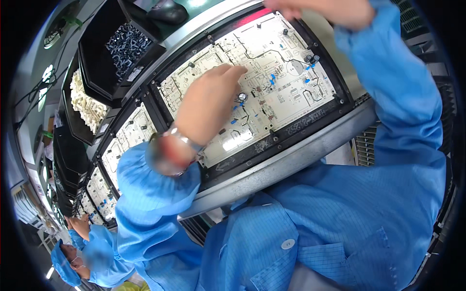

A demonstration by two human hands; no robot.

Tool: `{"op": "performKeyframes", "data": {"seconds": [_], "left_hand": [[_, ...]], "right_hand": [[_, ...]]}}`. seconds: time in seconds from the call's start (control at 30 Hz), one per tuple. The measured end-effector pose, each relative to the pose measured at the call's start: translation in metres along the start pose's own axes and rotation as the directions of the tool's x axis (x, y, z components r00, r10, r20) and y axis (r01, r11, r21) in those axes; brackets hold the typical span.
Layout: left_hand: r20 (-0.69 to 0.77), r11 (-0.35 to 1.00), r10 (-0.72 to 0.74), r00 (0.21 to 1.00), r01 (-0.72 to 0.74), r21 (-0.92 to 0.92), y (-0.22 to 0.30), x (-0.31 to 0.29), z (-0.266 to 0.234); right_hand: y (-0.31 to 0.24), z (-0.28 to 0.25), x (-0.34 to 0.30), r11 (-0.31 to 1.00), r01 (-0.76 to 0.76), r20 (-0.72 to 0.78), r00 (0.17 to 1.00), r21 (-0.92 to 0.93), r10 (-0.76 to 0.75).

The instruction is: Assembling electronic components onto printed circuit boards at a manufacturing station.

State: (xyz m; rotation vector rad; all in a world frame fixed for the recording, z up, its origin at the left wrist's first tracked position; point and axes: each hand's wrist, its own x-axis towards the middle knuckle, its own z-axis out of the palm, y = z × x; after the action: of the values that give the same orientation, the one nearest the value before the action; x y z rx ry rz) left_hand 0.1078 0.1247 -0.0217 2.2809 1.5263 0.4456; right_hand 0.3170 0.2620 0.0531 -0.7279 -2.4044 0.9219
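A pale printed circuit board [286, 97] lies in a black frame [228, 167], with blue and black components standing on it. Over the board's left-centre part is my left hand [208, 104], wearing a metal-banded watch. Its fingers are drawn together and bent down to the board; what they hold, if anything, is hidden. Just right of these fingers stands a round silver-topped component [241, 97]. My right hand [335, 10] is at the upper edge, beyond the board's far right corner by a red strip [252, 18]. Its fingers look curled, partly cut off by the picture edge.
A black bin [97, 63] of small dark parts [127, 48] stands far left, beside another with cream-white parts [86, 104]. More framed boards [131, 128] continue leftward along the line. A metal rail [291, 162] runs along the near side. A co-worker in blue [104, 257] is at lower left.
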Motion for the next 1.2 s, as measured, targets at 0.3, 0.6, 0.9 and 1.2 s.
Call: {"op": "performKeyframes", "data": {"seconds": [0.3, 0.6, 0.9, 1.2], "left_hand": [[-0.769, 0.740, -0.040, 0.638, 0.536, 0.406, -0.127, -0.074, -0.121], [-0.631, 0.833, -0.364, 0.685, 0.542, 0.108, -0.232, -0.126, -0.147], [-0.665, 0.643, -0.325, 0.673, 0.672, 0.366, -0.215, -0.115, -0.138], [-0.752, 0.795, -0.419, 0.509, 0.605, -0.034, -0.224, -0.127, -0.148]], "right_hand": [[0.034, 0.043, -0.098, 1.000, 0.020, 0.107, 0.994, -0.021, -0.017], [0.027, 0.078, -0.098, 0.970, 0.201, 0.033, 0.980, -0.135, -0.198], [0.027, 0.103, -0.087, 0.918, 0.283, 0.079, 0.959, -0.279, -0.271], [0.007, 0.090, -0.080, 0.916, 0.340, 0.162, 0.937, -0.214, -0.310]]}}
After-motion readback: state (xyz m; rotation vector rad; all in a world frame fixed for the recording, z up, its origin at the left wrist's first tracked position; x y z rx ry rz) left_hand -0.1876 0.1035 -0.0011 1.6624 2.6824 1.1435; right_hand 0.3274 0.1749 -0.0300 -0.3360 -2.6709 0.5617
